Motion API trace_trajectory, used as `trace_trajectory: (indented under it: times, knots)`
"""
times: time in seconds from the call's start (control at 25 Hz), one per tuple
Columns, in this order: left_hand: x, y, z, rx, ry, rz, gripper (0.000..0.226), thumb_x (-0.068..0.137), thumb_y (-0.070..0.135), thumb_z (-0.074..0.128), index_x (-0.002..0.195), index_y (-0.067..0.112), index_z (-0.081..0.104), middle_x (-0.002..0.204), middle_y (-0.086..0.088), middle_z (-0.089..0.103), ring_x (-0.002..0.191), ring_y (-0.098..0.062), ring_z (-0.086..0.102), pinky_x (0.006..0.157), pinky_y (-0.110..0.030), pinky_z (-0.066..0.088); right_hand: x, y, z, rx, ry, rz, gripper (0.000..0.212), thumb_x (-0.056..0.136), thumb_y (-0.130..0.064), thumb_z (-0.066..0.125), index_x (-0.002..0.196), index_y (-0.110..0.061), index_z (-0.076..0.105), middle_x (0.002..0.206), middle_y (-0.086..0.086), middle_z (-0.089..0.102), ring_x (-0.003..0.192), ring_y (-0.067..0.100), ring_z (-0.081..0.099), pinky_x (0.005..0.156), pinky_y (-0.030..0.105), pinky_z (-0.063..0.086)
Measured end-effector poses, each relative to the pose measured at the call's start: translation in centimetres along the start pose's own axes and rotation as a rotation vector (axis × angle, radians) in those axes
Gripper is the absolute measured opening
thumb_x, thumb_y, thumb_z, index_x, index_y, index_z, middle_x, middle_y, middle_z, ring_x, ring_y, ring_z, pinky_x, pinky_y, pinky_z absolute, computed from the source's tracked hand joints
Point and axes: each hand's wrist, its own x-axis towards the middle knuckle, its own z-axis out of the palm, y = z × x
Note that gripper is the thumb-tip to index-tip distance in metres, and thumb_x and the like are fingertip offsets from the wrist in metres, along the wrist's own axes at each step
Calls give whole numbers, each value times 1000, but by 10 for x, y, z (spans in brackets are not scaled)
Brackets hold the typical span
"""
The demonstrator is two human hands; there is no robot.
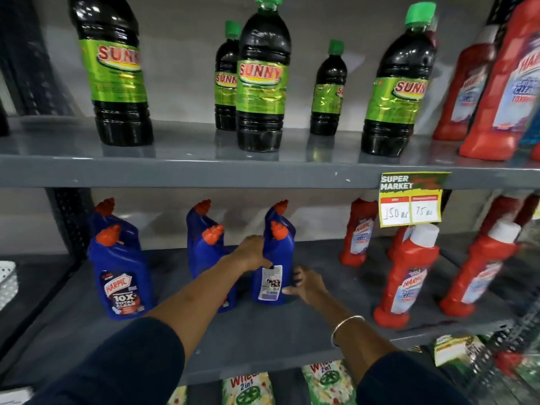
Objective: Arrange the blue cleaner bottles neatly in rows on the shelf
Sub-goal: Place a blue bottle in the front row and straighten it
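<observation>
Several blue cleaner bottles with orange caps stand on the grey middle shelf (pixel 263 334) in three short columns. The front-left bottle (pixel 121 276) faces me with its label. The front-right bottle (pixel 274 267) shows its back label with a barcode. My left hand (pixel 252 252) grips that bottle on its left side below the neck. My right hand (pixel 306 283) presses against its lower right side. Another blue bottle (pixel 209 252) stands just left of my left arm, partly hidden by it. Two more blue bottles stand behind, at the left (pixel 108 214) and right (pixel 279 211).
Red cleaner bottles (pixel 409 276) stand to the right on the same shelf. Dark bottles with green caps (pixel 261 80) fill the shelf above. A yellow price tag (pixel 410 200) hangs from that shelf's edge. Detergent packs (pixel 248 390) lie below. A white basket (pixel 7 282) sits at far left.
</observation>
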Motion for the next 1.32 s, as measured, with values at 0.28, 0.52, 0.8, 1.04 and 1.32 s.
trace_trajectory:
  times: [0.28,0.52,0.8,1.04,1.32]
  knots:
    - [14,6,19,-101,28,-146,50,74,9,71,119,1,49,125,-19,57,112,-31,56,94,-37,47,31,16,8,27,-73,-152,63,63,-15,80,118,0,52,120,18,63,108,33,60,96,47,48]
    - [5,12,19,-201,69,-169,42,68,15,75,104,5,55,110,-14,64,91,-21,59,78,-31,50,31,17,-17,108,-186,-232,45,64,-4,77,105,3,61,111,20,68,100,34,64,87,42,51]
    - [14,56,12,-258,417,-367,38,67,29,73,90,6,54,79,-7,56,71,-21,54,46,-24,35,-8,-12,10,279,153,-189,82,69,-27,75,137,-9,33,134,14,54,119,28,54,95,33,48]
    - [15,63,7,-292,354,-415,35,71,40,70,69,10,50,61,-4,55,57,-19,53,46,-26,39,-12,-29,22,198,289,-105,89,63,-22,79,137,-9,31,134,11,52,118,29,54,94,39,50]
    - [6,19,-3,-587,117,-201,25,78,5,66,101,8,57,102,-8,59,98,-21,57,79,-31,49,2,-7,-14,517,-46,-155,44,62,8,71,101,-8,57,94,13,66,84,29,63,72,30,54]
